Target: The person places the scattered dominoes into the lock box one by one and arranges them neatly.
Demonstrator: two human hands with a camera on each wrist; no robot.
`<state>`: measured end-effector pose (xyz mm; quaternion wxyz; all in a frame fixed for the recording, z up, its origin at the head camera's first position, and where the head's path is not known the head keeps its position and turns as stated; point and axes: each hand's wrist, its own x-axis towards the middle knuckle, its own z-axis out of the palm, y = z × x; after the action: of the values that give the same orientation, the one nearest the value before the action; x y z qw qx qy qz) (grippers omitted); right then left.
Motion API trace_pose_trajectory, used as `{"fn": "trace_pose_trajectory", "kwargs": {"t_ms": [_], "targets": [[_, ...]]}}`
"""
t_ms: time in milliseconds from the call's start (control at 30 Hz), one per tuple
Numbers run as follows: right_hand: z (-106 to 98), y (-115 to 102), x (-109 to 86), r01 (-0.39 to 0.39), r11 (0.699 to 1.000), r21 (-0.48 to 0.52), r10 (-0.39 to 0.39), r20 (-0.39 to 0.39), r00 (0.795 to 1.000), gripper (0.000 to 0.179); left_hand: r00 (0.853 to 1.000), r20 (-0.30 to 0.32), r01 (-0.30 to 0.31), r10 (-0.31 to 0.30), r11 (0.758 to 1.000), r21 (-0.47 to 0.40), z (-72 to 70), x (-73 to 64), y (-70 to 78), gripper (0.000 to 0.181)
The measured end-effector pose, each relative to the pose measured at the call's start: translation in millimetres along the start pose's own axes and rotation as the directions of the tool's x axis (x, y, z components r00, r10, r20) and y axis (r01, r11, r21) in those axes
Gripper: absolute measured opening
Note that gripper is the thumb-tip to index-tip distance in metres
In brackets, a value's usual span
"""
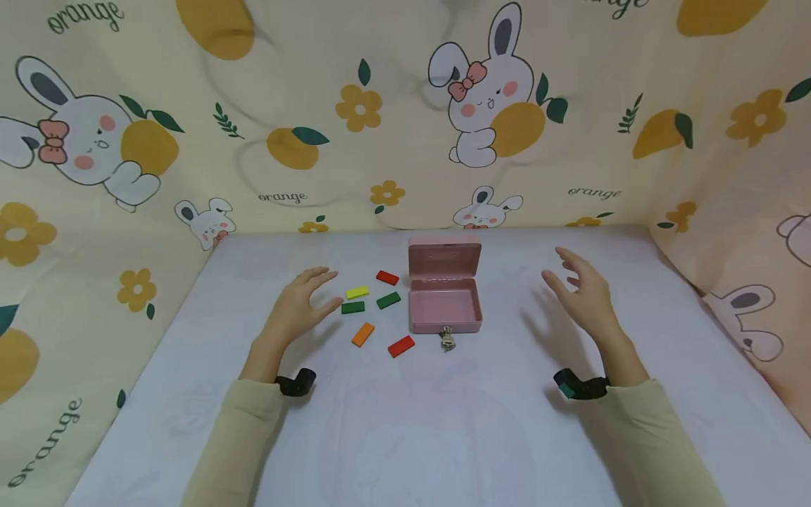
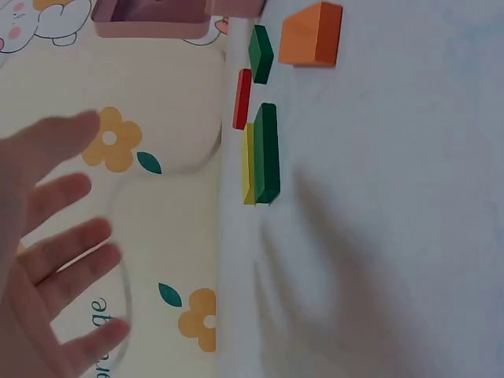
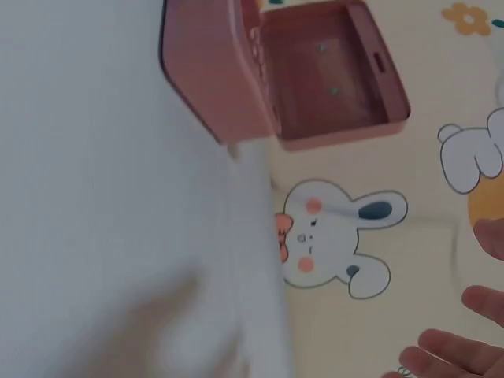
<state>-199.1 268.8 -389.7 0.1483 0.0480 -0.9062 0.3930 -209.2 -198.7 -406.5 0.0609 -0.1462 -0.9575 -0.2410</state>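
My left hand (image 1: 296, 307) hovers over the table with its fingers spread and nothing in it. Close to its fingertips lie a yellow block (image 1: 357, 292) and a green block (image 1: 353, 308). Around them are a second green block (image 1: 388, 301), an orange block (image 1: 363, 334) and two red blocks, one farther back (image 1: 388, 278) and one nearer (image 1: 401, 346). A pink metal box (image 1: 445, 308) stands right of the blocks, its lid (image 3: 331, 75) raised and its inside bare. Off to the box's right, my right hand (image 1: 583, 292) is held up, fingers loosely extended and holding nothing.
Small silvery keys (image 1: 448, 341) hang at the box's front latch. The white table (image 1: 443, 429) ends at a cloth backdrop (image 1: 405, 141) with rabbits and oranges, which also rises along the left and right sides. A black strap mount (image 1: 296, 382) sits on each wrist.
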Motion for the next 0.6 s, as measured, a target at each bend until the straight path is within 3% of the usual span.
{"fn": "trace_pose_trajectory", "kwargs": {"t_ms": [133,267,467,600], "targets": [[3,-5,-4.0,-0.033,0.997,0.067,0.030,0.043,0.999,0.057,0.997,0.080,-0.002,0.017,0.982,-0.190,1.7,-3.4,-1.4,0.054],[9,-8,-7.8,-0.080,0.987,0.138,0.068,0.093,0.993,0.055,0.985,0.165,0.003,0.051,0.950,-0.313,3.5,-5.6,-2.1,0.052],[20,-8,-11.5,-0.136,0.969,0.205,0.100,0.173,0.980,0.052,0.951,0.293,0.021,0.102,0.921,-0.390,10.4,-5.8,-3.3,0.046],[30,-4,-13.1,-0.127,0.951,0.282,0.071,0.203,0.977,0.049,0.929,0.353,0.047,0.115,0.907,-0.418,14.5,-6.4,-5.2,0.045]]}}
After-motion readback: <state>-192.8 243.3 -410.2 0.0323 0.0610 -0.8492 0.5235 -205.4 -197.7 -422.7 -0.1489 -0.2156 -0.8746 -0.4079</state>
